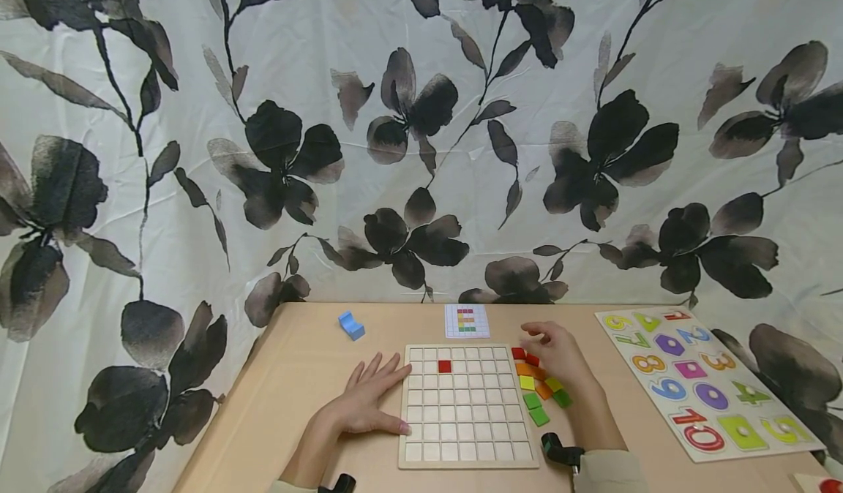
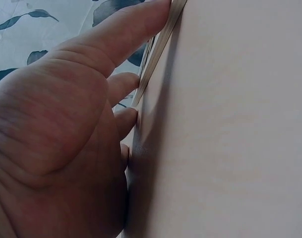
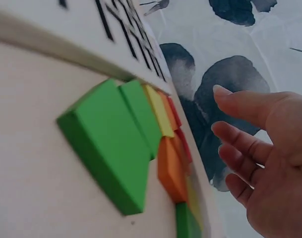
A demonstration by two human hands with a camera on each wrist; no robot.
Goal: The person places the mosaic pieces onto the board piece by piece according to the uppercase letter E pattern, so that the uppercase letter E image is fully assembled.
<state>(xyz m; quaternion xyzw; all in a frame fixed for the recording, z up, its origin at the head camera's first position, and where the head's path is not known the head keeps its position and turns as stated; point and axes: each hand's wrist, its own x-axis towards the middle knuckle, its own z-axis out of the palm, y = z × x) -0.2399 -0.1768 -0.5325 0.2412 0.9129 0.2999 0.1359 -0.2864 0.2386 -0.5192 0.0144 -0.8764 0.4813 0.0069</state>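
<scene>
A pale wooden grid board lies on the table with one red tile in an upper cell. Spread along its left edge is my left hand, its thumb and fingertips touching the rim; the left wrist view shows the thumb against that edge. My right hand hovers over the loose tiles at the board's right side, fingers loosely bent, nothing visible between them. Those tiles are red, orange, yellow and green, with a green tile nearest in the right wrist view and an orange tile behind it.
A small card with a coloured tile pattern lies beyond the board. At the back left sits a blue curved piece. A number and shape puzzle board covers the table's right side. A floral cloth hangs behind the table.
</scene>
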